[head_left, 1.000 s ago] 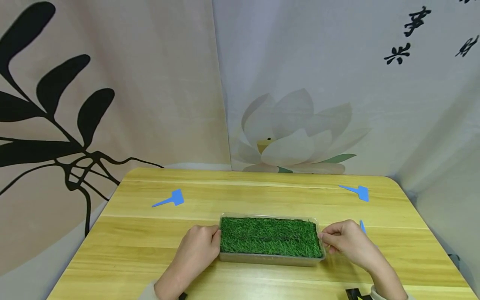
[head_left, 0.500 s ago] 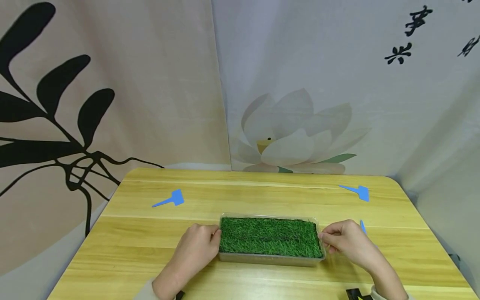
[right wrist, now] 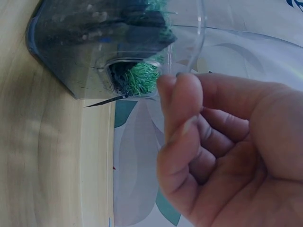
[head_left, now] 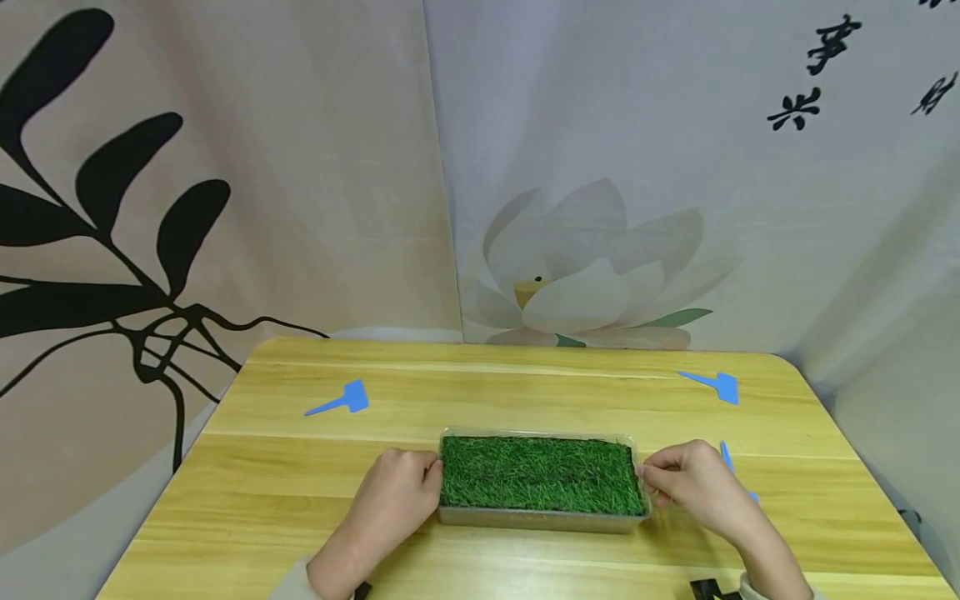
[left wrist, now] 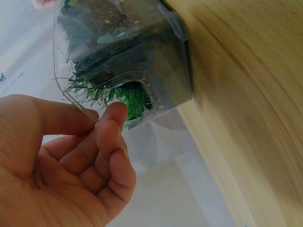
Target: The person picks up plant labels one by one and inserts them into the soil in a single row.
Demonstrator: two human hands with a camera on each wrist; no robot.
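On the table (head_left: 525, 392), the clear box (head_left: 536, 520) of green turf (head_left: 540, 475) sits between your left hand (head_left: 397, 492) and right hand (head_left: 693, 487); both pinch its end rims, fingers curled, the right apparently so, contact being obscured.

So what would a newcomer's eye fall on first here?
Probably the bright green grass in a clear container, low centre in the head view, its ends pinched by the left hand and right hand. Next, large black leaves at left on the backdrop, and blue tags on the wooden table.
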